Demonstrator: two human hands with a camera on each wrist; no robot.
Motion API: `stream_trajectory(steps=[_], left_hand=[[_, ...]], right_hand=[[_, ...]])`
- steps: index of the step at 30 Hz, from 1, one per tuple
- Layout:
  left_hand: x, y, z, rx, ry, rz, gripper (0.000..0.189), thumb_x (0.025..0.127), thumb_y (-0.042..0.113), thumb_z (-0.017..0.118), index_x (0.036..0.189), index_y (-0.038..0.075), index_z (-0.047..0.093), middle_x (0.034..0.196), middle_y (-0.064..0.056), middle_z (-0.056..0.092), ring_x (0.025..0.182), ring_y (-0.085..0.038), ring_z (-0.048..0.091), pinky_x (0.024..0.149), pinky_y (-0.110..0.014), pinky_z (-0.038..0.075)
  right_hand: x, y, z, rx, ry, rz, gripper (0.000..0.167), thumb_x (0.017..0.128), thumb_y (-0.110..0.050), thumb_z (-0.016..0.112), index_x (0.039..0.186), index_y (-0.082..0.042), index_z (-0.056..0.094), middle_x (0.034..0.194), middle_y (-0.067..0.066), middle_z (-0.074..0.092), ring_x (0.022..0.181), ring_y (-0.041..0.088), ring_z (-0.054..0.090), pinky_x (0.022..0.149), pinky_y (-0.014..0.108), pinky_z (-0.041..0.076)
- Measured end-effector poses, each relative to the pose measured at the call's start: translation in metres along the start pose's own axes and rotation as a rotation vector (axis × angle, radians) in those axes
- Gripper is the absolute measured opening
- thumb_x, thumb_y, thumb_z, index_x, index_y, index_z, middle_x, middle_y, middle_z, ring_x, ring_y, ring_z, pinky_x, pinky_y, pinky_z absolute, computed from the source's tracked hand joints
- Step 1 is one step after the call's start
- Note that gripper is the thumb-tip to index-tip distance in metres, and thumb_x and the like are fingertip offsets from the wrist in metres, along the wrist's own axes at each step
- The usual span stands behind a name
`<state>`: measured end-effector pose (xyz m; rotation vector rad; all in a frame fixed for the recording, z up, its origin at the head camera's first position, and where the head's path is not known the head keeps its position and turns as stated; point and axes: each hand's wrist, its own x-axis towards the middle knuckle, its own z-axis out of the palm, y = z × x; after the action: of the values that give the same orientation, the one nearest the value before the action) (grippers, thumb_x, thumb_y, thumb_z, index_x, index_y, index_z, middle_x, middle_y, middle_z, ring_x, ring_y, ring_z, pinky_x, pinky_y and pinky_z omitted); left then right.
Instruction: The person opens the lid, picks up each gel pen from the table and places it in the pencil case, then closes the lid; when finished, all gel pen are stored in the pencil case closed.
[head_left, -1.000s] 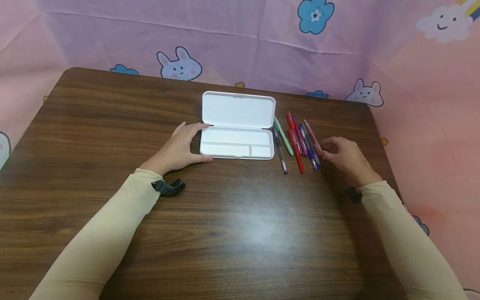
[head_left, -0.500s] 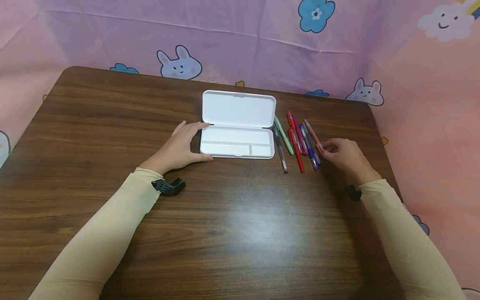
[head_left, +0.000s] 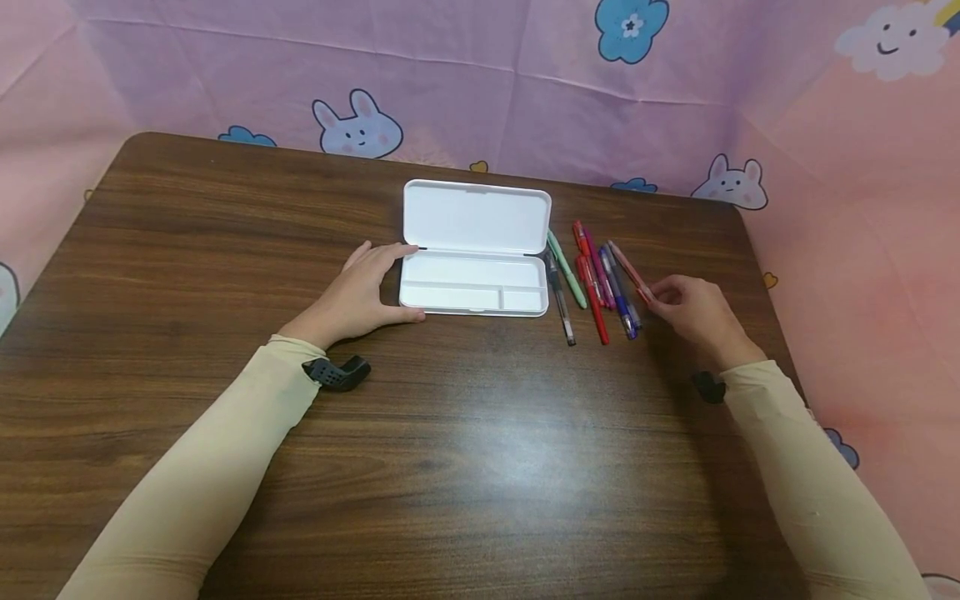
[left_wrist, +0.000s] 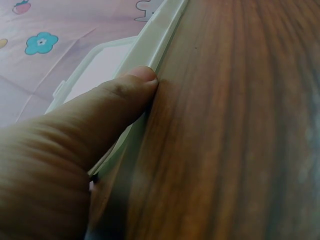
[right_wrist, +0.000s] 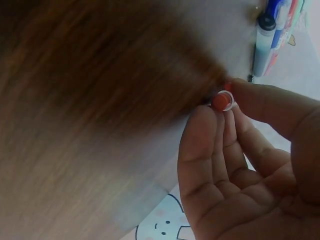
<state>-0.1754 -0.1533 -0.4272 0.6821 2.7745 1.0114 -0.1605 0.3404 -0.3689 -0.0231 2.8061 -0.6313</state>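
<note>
A white pencil case lies open on the wooden table, its lid folded back and its divided tray without contents. My left hand holds the case at its left end, thumb on the front edge and index finger near the hinge. In the left wrist view the thumb presses the case's side wall. To the right, my right hand pinches the near end of a slim red pen between thumb and fingertips. The right wrist view shows that pen's round orange-red end at the fingertips.
Several pens lie loosely together right of the case: a green pen, a black pen, a red pen, a magenta pen and a blue pen. A patterned cloth hangs behind the table.
The near end of the pen in my right hand has swung slightly right, away from the blue pen. My left hand and the case stay in place.
</note>
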Motion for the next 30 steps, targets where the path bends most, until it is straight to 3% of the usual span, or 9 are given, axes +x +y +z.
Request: stream_trajectory(steps=[8, 14, 18, 27, 30], left_hand=[[-0.001, -0.001, -0.002, 0.007, 0.003, 0.005, 0.102, 0.080, 0.051, 0.087, 0.160, 0.012, 0.036, 0.162, -0.012, 0.041, 0.152, -0.032, 0.033, 0.130, -0.046, 0.001], [-0.001, -0.001, -0.001, 0.009, 0.002, 0.009, 0.103, 0.080, 0.053, 0.086, 0.160, 0.013, 0.036, 0.162, -0.012, 0.041, 0.152, -0.032, 0.034, 0.130, -0.046, 0.001], [-0.001, -0.001, 0.000, 0.003, 0.004, 0.014, 0.102, 0.080, 0.052, 0.087, 0.160, 0.012, 0.037, 0.162, -0.012, 0.041, 0.152, -0.032, 0.033, 0.130, -0.046, 0.001], [0.000, 0.000, 0.000, 0.003, 0.002, 0.009, 0.102, 0.080, 0.051, 0.087, 0.160, 0.012, 0.037, 0.162, -0.012, 0.041, 0.152, -0.032, 0.033, 0.130, -0.046, 0.001], [0.000, 0.000, 0.000, 0.004, 0.001, 0.003, 0.102, 0.080, 0.052, 0.087, 0.160, 0.013, 0.037, 0.162, -0.011, 0.041, 0.152, -0.032, 0.033, 0.130, -0.045, 0.001]], right_hand=[[-0.002, 0.007, -0.001, -0.004, 0.066, -0.014, 0.025, 0.102, -0.021, 0.066, 0.118, -0.001, 0.068, 0.110, 0.021, 0.069, 0.097, 0.034, 0.061, 0.082, 0.046, 0.052], [-0.005, 0.001, -0.007, -0.013, 0.225, -0.112, 0.020, 0.101, -0.014, 0.067, 0.117, -0.001, 0.069, 0.109, 0.021, 0.066, 0.097, 0.036, 0.060, 0.084, 0.053, 0.053], [-0.002, -0.023, -0.006, -0.044, 0.306, -0.262, 0.018, 0.099, -0.011, 0.070, 0.115, -0.001, 0.071, 0.106, 0.017, 0.066, 0.094, 0.033, 0.062, 0.083, 0.052, 0.055], [0.015, -0.109, 0.028, -0.144, 0.311, -0.643, 0.014, 0.094, -0.008, 0.076, 0.108, -0.006, 0.076, 0.097, 0.008, 0.068, 0.081, 0.022, 0.061, 0.065, 0.040, 0.055], [0.023, -0.131, 0.041, -0.167, 0.282, -0.721, 0.016, 0.094, -0.011, 0.077, 0.109, -0.007, 0.077, 0.097, 0.009, 0.069, 0.082, 0.022, 0.061, 0.065, 0.038, 0.056]])
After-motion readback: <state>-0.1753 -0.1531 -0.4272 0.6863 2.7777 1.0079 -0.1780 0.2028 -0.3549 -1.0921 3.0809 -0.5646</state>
